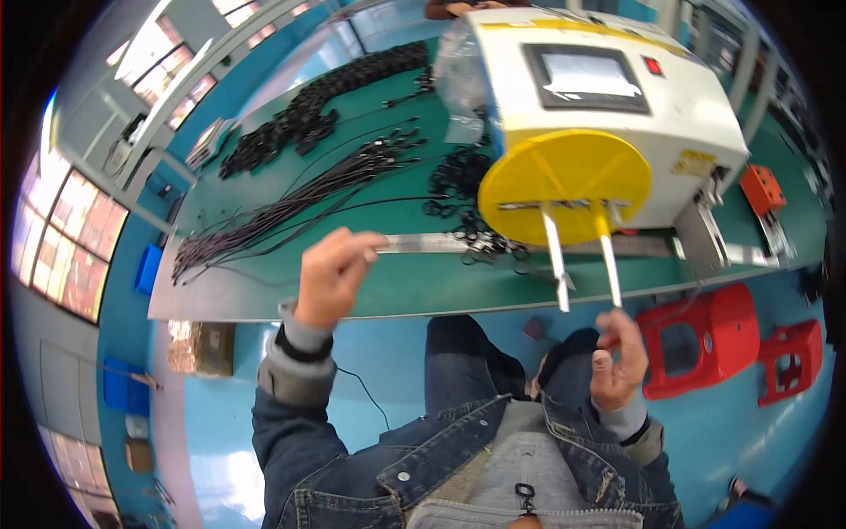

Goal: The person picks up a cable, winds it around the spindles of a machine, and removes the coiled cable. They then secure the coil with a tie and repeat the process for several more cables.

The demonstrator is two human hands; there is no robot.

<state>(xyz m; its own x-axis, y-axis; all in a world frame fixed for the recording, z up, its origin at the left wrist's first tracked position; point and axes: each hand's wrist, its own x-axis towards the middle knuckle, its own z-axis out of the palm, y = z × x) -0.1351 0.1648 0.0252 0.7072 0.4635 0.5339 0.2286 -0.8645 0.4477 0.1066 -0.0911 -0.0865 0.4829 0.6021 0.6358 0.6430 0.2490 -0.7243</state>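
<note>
My left hand (335,271) is raised over the table's front edge, fingers curled in a pinch at the left end of a long metal strip (423,242). What the pinch holds, if anything, I cannot make out. Lower right, my right hand (620,357) has curled fingers just below the tip of a white rod (610,264); any held thing is too small to tell. That rod and a second one (554,247) stick out from a yellow disc (568,181) on a white machine (617,53). Small black cable coils (467,176) lie left of the disc.
A bundle of dark cables (308,189) lies on the green table (370,291), with a long pile of coiled black cables (326,93) behind. Red plastic stools (705,339) stand at the right. An orange-red block (763,189) sits beside the machine. Another person's hands (467,9) show at the back.
</note>
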